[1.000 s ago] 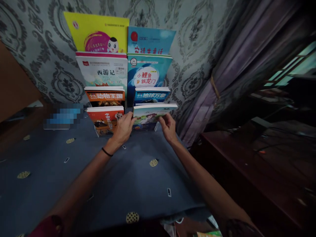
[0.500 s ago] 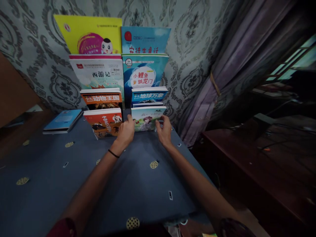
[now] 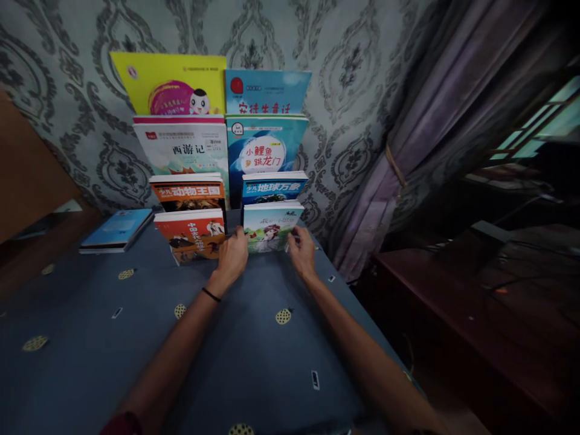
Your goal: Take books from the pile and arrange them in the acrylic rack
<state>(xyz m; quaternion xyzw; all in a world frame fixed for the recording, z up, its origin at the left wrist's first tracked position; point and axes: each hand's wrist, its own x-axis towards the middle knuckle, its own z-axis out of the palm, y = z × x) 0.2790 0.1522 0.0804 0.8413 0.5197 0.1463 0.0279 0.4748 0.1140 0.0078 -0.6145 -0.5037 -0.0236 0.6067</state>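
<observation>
A pale green book point(image 3: 268, 229) with a drawn figure on its cover stands upright at the front of the right-hand row. My left hand point(image 3: 233, 251) grips its left edge, and my right hand point(image 3: 301, 248) pinches its right edge. Close behind it is a blue book point(image 3: 274, 188), with a teal book point(image 3: 266, 145) and a taller light blue book point(image 3: 268, 90) farther back. Left of my left hand stands an orange-red book point(image 3: 193, 235). An orange and black book point(image 3: 189, 192), a white-topped book point(image 3: 181, 148) and a yellow book point(image 3: 170, 78) rise behind that one.
The table point(image 3: 263, 362) has a dark blue cloth with pineapple prints. Another blue book point(image 3: 116, 229) lies flat at the left. Patterned wallpaper point(image 3: 353, 78) rises behind the books. A tied purple curtain point(image 3: 389, 175) and a dark red cabinet point(image 3: 435, 302) are on the right.
The view has tilted up slightly, so everything sits lower in the picture. Both hands remain at the pale green book's sides, and it now stands closer against the blue book behind.
</observation>
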